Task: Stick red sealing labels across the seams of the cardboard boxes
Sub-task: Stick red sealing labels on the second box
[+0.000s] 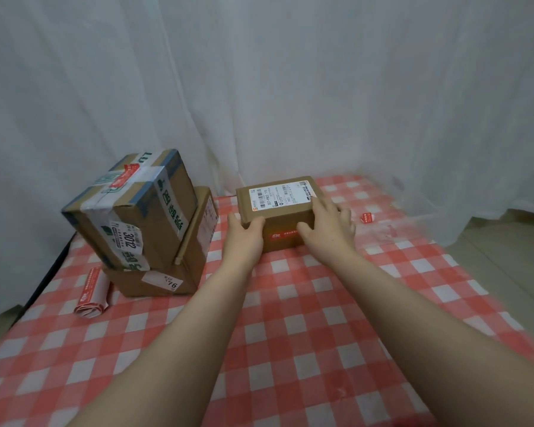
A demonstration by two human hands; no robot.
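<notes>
A small cardboard box (278, 211) with a white shipping label on top stands at the far middle of the table. A red sealing label (282, 235) runs along its near face. My left hand (244, 238) grips the box's near left corner. My right hand (329, 226) lies over its right end, fingers on top and thumb on the near face. At the left, a taped box (136, 208) sits tilted on a flatter box (167, 272), and a red label (124, 177) is stuck on its top seam.
A roll of red labels (91, 294) lies at the left beside the stacked boxes. One loose red label (367, 217) lies at the far right of the red-and-white checked tablecloth (290, 334). A white curtain hangs behind the table.
</notes>
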